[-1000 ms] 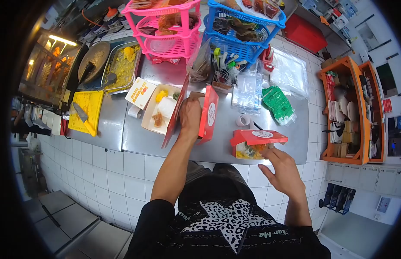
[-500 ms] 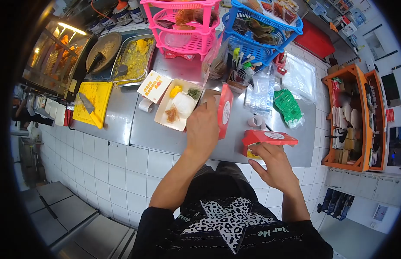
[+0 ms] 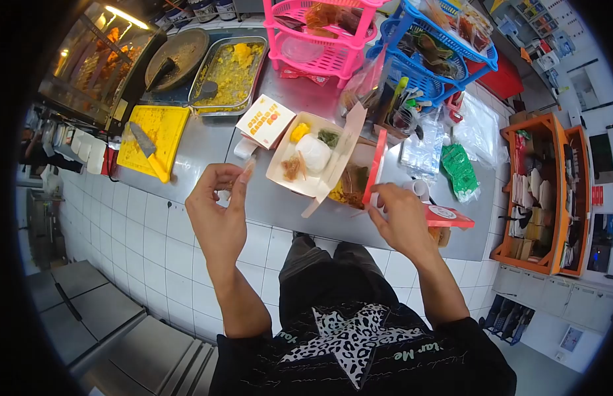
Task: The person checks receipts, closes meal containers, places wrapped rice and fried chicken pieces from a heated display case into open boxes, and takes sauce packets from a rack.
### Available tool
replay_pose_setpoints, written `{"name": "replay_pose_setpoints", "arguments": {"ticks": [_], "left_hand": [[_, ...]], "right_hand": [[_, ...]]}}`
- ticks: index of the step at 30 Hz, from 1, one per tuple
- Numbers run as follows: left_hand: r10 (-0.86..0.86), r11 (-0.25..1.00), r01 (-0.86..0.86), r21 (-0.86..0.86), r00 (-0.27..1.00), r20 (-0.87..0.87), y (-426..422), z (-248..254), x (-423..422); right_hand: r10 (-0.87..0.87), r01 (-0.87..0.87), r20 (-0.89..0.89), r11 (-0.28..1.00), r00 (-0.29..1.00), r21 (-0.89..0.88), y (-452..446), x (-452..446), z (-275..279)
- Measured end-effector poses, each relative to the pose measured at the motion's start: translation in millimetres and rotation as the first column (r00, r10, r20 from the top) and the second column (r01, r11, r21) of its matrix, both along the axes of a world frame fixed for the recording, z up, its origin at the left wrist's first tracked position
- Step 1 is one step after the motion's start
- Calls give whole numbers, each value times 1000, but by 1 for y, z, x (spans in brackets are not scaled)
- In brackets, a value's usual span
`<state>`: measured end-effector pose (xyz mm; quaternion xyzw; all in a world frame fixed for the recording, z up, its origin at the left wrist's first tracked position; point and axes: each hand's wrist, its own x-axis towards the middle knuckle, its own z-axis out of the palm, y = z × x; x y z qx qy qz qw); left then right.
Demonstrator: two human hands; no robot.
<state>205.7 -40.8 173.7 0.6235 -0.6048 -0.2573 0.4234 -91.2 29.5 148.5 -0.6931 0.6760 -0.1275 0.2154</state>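
My left hand (image 3: 220, 204) is raised over the counter's front edge, thumb and fingers pinching a small pale item. My right hand (image 3: 400, 214) touches the lower edge of an upright red lid (image 3: 377, 166); whether it grips it is unclear. Between the hands stands an open meal box (image 3: 280, 164) with a white mound (image 3: 313, 153), yellow food, greens and a small brown packet. Beside it, under the red lid, a second box holds yellow and brown food (image 3: 346, 194). Partly behind my right hand is another red-lidded box (image 3: 447, 214).
A small printed box (image 3: 267, 121) sits behind my left hand. Farther left are a yellow board (image 3: 136, 158) with a knife (image 3: 148, 150) and a food tray (image 3: 255, 102). Pink (image 3: 349, 49) and blue (image 3: 430, 82) racks stand at the back, near a green packet (image 3: 459, 173).
My left hand has left the middle red-lidded box and moved left, now pinching a small item. My right hand has moved from the right-hand box to the middle lid. The camera view has shifted.
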Motion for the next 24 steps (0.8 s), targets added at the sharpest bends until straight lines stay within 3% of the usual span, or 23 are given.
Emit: {"name": "replay_pose_setpoints", "arguments": {"ticks": [2,3,5,6,8,12,14,16,19,21,22,24], "left_hand": [[79,997,-79,12,996,42,-1,-12,11],[95,995,-97,35,994,58,-2,-17,18],[123,988,-130,78,988,89,-3,-30,34],[103,989,-105,108,994,25,-3,-42,44],[58,987,-40,156,992,-110,-6,-73,58],[-3,972,40,230,988,-157,-10,-129,68],[45,975,-13,222,989,-138,-10,-142,61],[27,977,-17,211,999,-46,-14,-159,59],[-39,996,20,86,973,230,-26,-181,48],[-112,980,67,188,963,244,-32,-180,50],[-152,967,91,240,957,249,-34,-180,51],[-89,989,49,141,953,290,-35,-180,56]], "right_hand": [[-303,263,260,948,917,179,-12,13,9],[-356,320,453,934,817,157,-18,20,6],[-382,438,772,886,507,151,-29,34,-8],[-437,369,830,877,347,308,-38,40,-22],[-523,389,797,831,302,398,-50,68,-37],[-626,389,744,762,234,518,-66,92,-39],[-684,385,701,713,202,585,-67,95,-18],[-696,435,696,690,179,578,-66,92,-20],[-640,457,706,748,304,481,-60,85,-33],[-533,458,625,838,570,296,-58,62,-65],[-512,452,592,853,623,261,-57,60,-68],[-509,455,555,856,658,246,-57,60,-65]]}}
